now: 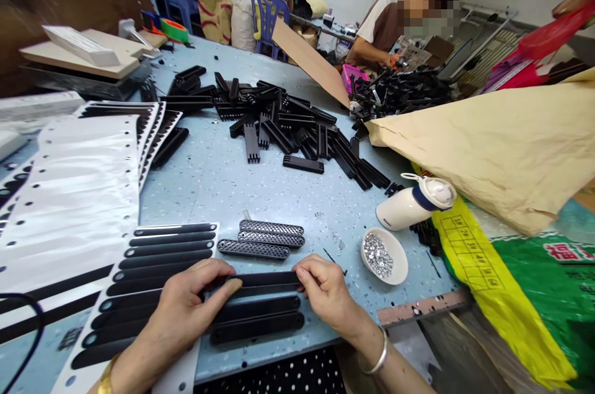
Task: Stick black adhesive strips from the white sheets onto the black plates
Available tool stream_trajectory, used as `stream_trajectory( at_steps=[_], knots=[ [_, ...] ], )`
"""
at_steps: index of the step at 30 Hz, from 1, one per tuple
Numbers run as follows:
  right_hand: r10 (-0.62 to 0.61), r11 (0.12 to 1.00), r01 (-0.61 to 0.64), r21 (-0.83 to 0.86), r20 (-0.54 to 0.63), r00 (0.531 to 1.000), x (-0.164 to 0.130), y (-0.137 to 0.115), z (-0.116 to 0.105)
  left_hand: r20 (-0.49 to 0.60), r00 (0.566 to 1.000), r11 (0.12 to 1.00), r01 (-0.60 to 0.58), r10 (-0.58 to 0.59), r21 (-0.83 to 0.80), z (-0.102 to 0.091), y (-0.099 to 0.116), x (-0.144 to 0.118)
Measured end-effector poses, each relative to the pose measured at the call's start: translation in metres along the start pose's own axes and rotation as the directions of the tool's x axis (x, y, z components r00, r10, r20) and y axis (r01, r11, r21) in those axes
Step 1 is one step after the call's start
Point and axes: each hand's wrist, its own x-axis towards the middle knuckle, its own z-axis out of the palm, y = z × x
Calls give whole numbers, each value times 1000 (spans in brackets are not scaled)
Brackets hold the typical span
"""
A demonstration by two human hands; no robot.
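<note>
Both hands grip one long black flat strip [269,279] lying at the table's near edge. My left hand [186,307] pinches its left part, thumb on top. My right hand [325,288], with a silver bangle at the wrist, pinches its right end. Two more black strips [260,319] lie just nearer to me. Under my left hand sits a white sheet [153,276] carrying rows of black strips. Three grey perforated bars [264,239] rest just beyond the held strip.
A small white bowl of shiny bits [385,256] and a tipped white bottle [413,203] lie to the right. A heap of black plastic parts [297,124] fills mid-table. White backing sheets [69,196] lie left; brown paper [502,146] and a green-yellow sack [525,295] right. Another person [400,22] works opposite.
</note>
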Motion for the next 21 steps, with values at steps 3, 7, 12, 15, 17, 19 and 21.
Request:
stream_trajectory(
  at_steps=[3,7,12,15,17,19,21],
  knots=[
    [156,974,-169,148,97,983,1,2,-7,24,1000,1000,-13,12,9,-2,4,2],
    [129,992,-129,-18,22,991,8,-2,5,36,999,998,-35,34,43,-5,8,3],
    [-140,924,109,-366,-61,988,8,-7,25,10,995,979,-101,101,177,-4,13,-2],
    [-189,911,175,-372,-1,982,5,-8,11,-90,986,970,-116,138,212,-13,15,-15],
    [-238,897,210,-389,-25,971,3,-13,-4,-235,961,971,-92,145,222,-26,11,-31],
    [-321,874,257,-412,-94,942,-1,-24,-11,-410,899,964,-44,152,260,-41,2,-54],
    [-393,867,325,-378,-118,912,-8,-42,-2,-504,841,932,0,196,362,-52,-10,-83]
  ],
)
